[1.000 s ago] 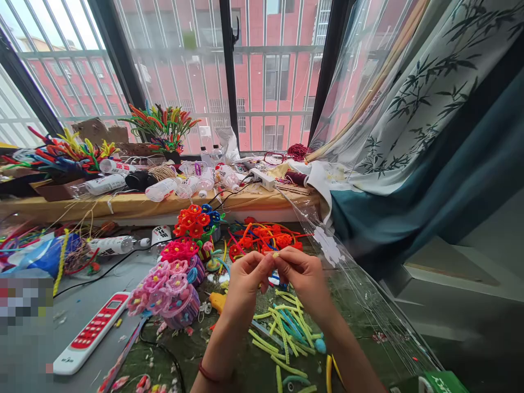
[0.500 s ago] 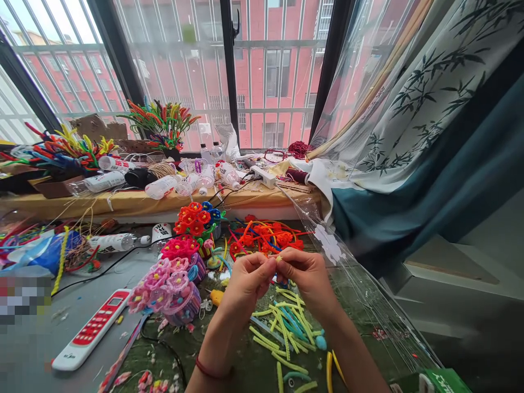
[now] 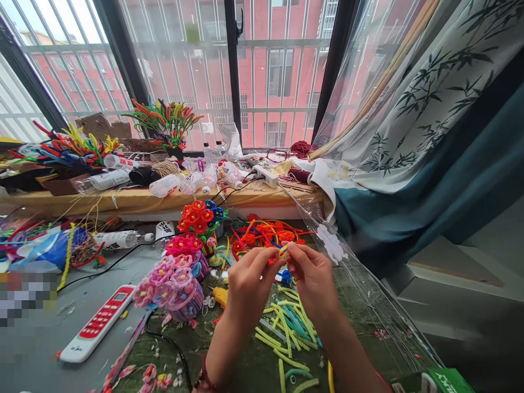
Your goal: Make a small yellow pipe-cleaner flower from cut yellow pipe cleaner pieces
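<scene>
My left hand (image 3: 249, 281) and my right hand (image 3: 314, 277) meet over the dark green table. Their fingertips pinch a short yellow pipe cleaner piece (image 3: 283, 250), which looks bent; fingers partly cover it. Below them lie several cut yellow-green pipe cleaner pieces (image 3: 286, 327), with a few light blue ones among them. Behind the fingers is a heap of red-orange pipe cleaner flowers (image 3: 254, 234). A small blue flower (image 3: 285, 277) shows just under my right fingers. By my left wrist lies a yellow tool (image 3: 220, 296), partly hidden by the arm.
On the left stand pots of pink pipe cleaner flowers (image 3: 170, 281) and red ones (image 3: 196, 216). A red-and-white remote-like device (image 3: 98, 325) lies on the grey surface, near a black cable (image 3: 110, 266). Plastic bottles (image 3: 164, 185) line the sill. Clear plastic sheeting (image 3: 368, 300) edges the right side.
Both hands have turned and risen slightly, and more of the yellow piece shows between the fingertips. The blue flower beneath them is now easier to see. The view has shifted a little.
</scene>
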A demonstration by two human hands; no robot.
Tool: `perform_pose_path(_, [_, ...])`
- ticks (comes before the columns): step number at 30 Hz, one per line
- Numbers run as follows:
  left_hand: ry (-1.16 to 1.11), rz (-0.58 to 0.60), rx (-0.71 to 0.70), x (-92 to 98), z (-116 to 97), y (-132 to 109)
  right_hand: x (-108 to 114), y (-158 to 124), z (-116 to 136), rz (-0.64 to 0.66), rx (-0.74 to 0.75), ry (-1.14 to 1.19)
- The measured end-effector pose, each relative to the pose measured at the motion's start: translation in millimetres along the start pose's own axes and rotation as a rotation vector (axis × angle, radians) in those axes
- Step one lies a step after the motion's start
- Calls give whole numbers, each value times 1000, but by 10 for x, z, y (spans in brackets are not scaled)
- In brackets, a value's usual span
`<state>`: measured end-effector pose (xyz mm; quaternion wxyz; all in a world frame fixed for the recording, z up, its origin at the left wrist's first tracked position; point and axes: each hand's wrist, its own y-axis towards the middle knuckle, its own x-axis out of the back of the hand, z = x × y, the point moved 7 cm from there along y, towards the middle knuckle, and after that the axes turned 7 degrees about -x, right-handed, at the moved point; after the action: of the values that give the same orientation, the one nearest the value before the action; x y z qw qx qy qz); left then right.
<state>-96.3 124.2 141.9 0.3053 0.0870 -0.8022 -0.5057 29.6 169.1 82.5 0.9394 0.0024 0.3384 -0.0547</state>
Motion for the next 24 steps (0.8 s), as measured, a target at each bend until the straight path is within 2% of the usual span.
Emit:
perform_pose_path(3, [232, -17, -204, -13, -143, -30, 13, 2, -51, -36, -24, 43])
perform_pose_path(9, [486, 61, -376, -80, -227, -63, 50, -16, -77, -78, -11, 7])
perform_pose_path(17, [502, 43, -306, -85, -235, -34, 20, -66, -44, -116, 51, -29])
perform_pose_path(24, [495, 35, -357, -108, -251, -69, 19, -69, -44, -134, 54, -33])
